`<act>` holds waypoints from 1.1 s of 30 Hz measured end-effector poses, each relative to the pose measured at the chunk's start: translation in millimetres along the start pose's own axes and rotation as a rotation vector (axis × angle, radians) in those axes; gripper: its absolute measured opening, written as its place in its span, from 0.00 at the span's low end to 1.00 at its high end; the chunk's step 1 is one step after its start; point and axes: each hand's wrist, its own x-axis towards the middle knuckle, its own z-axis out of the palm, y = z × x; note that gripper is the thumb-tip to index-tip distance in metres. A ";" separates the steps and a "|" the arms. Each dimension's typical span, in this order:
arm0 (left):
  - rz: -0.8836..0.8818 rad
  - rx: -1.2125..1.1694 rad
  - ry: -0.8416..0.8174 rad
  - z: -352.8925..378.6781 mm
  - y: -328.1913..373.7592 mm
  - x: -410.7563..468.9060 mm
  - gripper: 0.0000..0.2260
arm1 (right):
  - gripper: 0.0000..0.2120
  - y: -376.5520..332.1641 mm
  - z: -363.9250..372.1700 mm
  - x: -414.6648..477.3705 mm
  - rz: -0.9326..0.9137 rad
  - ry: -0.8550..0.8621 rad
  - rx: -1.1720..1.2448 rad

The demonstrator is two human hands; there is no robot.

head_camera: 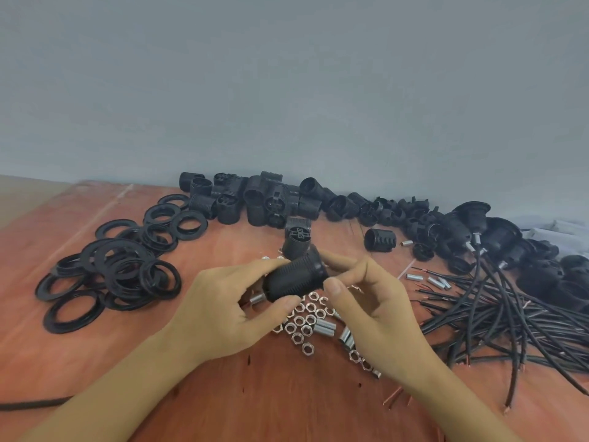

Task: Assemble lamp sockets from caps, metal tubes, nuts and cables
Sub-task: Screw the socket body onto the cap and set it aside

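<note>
Reddish wooden tabletop [287, 409] fills my near view, and both forearms reach in over it. My left hand [223, 307] is wrapped round a black threaded socket body [296, 279], thumb below and fingers above. My right hand [373, 314] pinches the socket's right end between thumb and fingertips. Gripping at opposite ends like this looks set for twisting one part against the other, so I judge a screw-on step is in hand. The socket is held in the air, just above the hardware.

Directly below it lie the nuts [306, 320] and short metal tubes [325, 325], kept closest, I think, because they are small and picked often. The cables [510, 314] lie to my right in a loose bundle, stripped ends towards me. Flat black rings [121, 269] are heaped to my left.

Further back, spare threaded shells [255, 199] and caps [398, 212] line the foot of the grey wall [287, 90]. The finished sockets [478, 237] with leads fitted are stacked far right, clear of the loose stock.
</note>
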 end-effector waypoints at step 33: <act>-0.056 -0.058 0.017 -3.4 -11.7 -0.5 0.20 | 0.34 -7.3 1.3 14.5 0.296 0.065 0.076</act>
